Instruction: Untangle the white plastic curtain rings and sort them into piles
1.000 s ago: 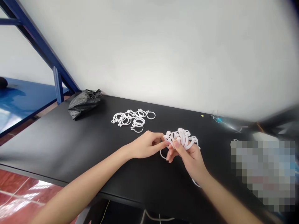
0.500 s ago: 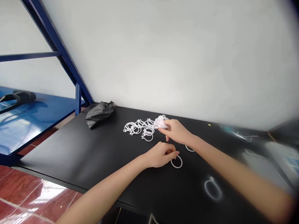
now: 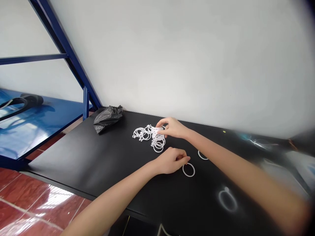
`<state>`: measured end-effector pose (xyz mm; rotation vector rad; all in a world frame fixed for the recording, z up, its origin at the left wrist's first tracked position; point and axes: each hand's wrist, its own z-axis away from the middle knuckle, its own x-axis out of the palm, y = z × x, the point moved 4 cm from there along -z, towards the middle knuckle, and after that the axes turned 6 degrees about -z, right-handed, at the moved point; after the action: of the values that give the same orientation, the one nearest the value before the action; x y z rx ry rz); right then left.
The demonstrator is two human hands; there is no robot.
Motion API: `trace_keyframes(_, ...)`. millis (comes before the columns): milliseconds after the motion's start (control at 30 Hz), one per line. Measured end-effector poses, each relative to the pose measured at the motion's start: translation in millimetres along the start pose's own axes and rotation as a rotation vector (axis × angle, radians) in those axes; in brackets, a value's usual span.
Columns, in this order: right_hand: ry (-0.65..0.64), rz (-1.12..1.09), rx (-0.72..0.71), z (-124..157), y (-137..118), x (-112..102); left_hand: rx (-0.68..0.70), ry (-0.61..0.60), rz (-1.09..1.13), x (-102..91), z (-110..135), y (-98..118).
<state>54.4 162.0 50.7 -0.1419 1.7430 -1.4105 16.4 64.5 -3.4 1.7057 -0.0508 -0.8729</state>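
My left hand (image 3: 171, 160) rests low over the black table, its thumb and finger closed on the edge of a white curtain ring (image 3: 194, 171). The ring's small eyelet is hidden by the fingertips. Farther back, my right hand (image 3: 173, 127) is at the pile of white curtain rings (image 3: 158, 144), with thumb and fingers closed around a bunch (image 3: 155, 131) of them. How many it grips cannot be made out. More rings (image 3: 139, 132) of the pile lie to the left, overlapping one another.
Another ring (image 3: 202, 156) lies partly behind my right forearm, and a blurred one (image 3: 227, 200) is nearer. A crumpled black plastic bag (image 3: 108, 118) sits at the table's back left. Clear plastic (image 3: 261, 144) lies at right. A blue frame (image 3: 86, 103) stands left; a white wall rises behind.
My right hand has moved left with its bunch of rings and lowered it onto the pile. My left hand keeps its pinch on the single ring.
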Motion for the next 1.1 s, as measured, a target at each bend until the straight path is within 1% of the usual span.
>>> trace_keyframes(133,0.052,-0.026,0.026,12.5,0.2,-11.5,-0.023,0.074,-0.022,-8.0,-2.0,-5.5)
trace_keyframes(233,0.093,-0.013,0.050,32.8,-4.0,-23.7,-0.076,0.115,-0.059,-15.0,-3.9,-10.7)
trace_keyframes(300,0.143,0.050,0.058,55.1,-9.9,-35.5,-0.106,0.139,-0.100,-18.6,-4.2,-12.3)
trace_keyframes(400,0.235,0.214,0.084,101.4,-16.3,-57.4,-0.115,0.166,-0.169,-19.7,-3.2,-10.0)
trace_keyframes(433,0.229,0.279,0.128,118.9,-14.5,-63.2,-0.109,0.171,-0.196,-18.7,-2.5,-8.1)
trace_keyframes(467,0.193,0.339,0.191,136.9,-9.9,-67.0,-0.098,0.168,-0.225,-17.0,-1.7,-5.6)
trace_keyframes(533,0.093,0.423,0.317,173.4,5.3,-68.7,-0.068,0.146,-0.292,-11.7,-0.1,-0.1)
trace_keyframes(600,0.038,0.476,0.411,207.0,25.0,-63.0,-0.041,0.115,-0.366,-5.1,1.7,4.6)
trace_keyframes(700,0.009,0.541,0.445,241.1,50.5,-42.3,-0.010,0.065,-0.498,4.8,3.3,8.2)
trace_keyframes(800,0.018,0.630,0.438,251.2,61.7,-26.2,-0.003,-0.006,-0.633,11.4,2.9,8.0)
trace_keyframes(867,0.042,0.628,0.433,247.5,63.2,-28.0,-0.007,-0.039,-0.707,11.1,0.3,8.1)
trace_keyframes(933,0.113,0.588,0.391,238.7,63.6,-40.9,0.006,-0.062,-0.755,8.2,-6.0,10.3)
trace_keyframes(1000,0.267,0.591,0.352,228.3,67.3,-61.2,0.056,-0.070,-0.761,5.3,-17.9,15.2)
trace_keyframes(1033,0.326,0.613,0.359,223.3,72.0,-70.2,0.095,-0.062,-0.745,4.5,-25.9,18.5)
trace_keyframes(1100,0.351,0.625,0.408,213.2,85.7,-80.5,0.193,-0.045,-0.678,5.9,-44.6,25.2)
